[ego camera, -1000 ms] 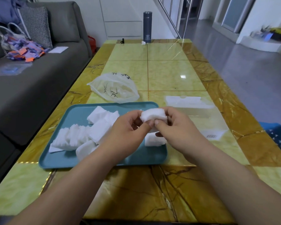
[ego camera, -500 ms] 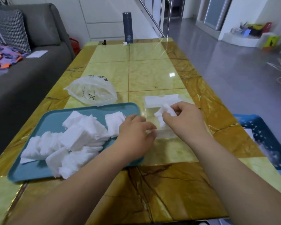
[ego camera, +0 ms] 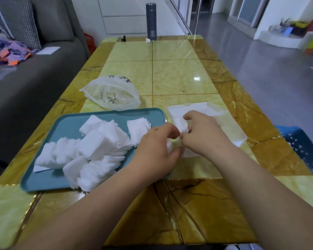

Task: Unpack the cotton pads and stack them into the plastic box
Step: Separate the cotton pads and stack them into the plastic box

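White cotton pads point(ego camera: 98, 147) lie heaped in loose stacks on a teal tray point(ego camera: 69, 123) at the left. A clear plastic box point(ego camera: 229, 130) sits on the table just right of the tray, with its white lid point(ego camera: 195, 108) behind it. My right hand point(ego camera: 204, 134) holds a small stack of pads point(ego camera: 182, 126) over the near left part of the box. My left hand point(ego camera: 157, 150) sits beside it at the tray's right edge, its curled fingertips touching that stack. The box floor under both hands is hidden.
An emptied plastic bag point(ego camera: 114, 93) with black print lies behind the tray. A dark flask point(ego camera: 151, 21) stands at the table's far end. A grey sofa point(ego camera: 25, 83) runs along the left. A blue basket point(ego camera: 304, 141) sits off the table's right edge.
Both hands carried the small stack of pads from above the tray rightward and down to the plastic box. The camera view shifted right, then back a little.
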